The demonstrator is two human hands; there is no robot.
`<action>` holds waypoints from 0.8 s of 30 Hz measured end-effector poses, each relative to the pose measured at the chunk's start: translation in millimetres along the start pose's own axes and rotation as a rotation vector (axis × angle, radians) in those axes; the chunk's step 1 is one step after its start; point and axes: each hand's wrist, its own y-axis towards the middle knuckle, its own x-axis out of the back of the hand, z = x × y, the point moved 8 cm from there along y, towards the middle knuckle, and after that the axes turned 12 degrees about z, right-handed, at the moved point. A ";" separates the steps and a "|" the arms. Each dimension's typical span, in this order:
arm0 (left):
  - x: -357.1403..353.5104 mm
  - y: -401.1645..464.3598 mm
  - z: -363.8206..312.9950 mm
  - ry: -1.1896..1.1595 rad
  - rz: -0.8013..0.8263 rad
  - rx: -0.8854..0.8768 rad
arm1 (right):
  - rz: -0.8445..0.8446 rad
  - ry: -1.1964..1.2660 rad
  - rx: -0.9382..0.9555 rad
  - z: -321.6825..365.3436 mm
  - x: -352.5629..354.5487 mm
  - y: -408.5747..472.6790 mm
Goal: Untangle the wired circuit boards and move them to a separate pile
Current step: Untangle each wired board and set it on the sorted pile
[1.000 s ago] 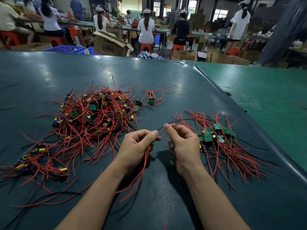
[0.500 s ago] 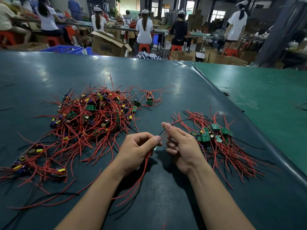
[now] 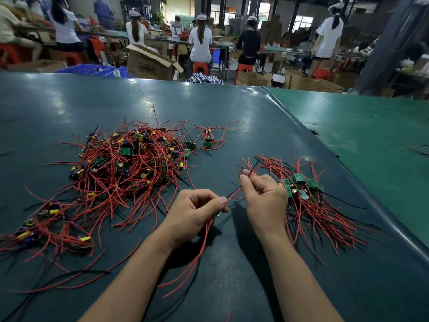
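Observation:
A big tangled heap of small green circuit boards (image 3: pixel 130 163) with red and black wires lies on the dark green table, left of centre. A smaller sorted pile of boards (image 3: pixel 301 189) with its wires fanned toward me lies at the right. My left hand (image 3: pixel 195 214) grips one small green board (image 3: pixel 218 213); its red wires hang down toward me. My right hand (image 3: pixel 264 201), just right of it and over the sorted pile's near edge, pinches that board's red and black wires between thumb and fingers.
A single board with red wires (image 3: pixel 207 142) lies apart behind the heap. More wired boards trail at the near left (image 3: pixel 41 231). A lighter green table (image 3: pixel 371 135) adjoins at the right. Seated workers, cardboard boxes (image 3: pixel 148 63) and blue crates stand beyond the far edge.
My right hand has slid up along the wires, away from my left hand, and its fingers have curled round them. The left hand keeps hold of the board in place.

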 end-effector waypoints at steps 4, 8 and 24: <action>-1.6 -0.1 -1.1 -0.003 0.019 0.005 | -0.018 0.179 -0.133 -19.1 2.4 5.1; -0.7 -0.6 0.3 -0.004 0.023 0.010 | 0.058 0.271 -0.229 -28.1 -4.3 4.9; -1.1 -0.1 3.1 0.005 0.052 0.017 | 0.133 0.352 -0.181 -14.6 -3.9 3.4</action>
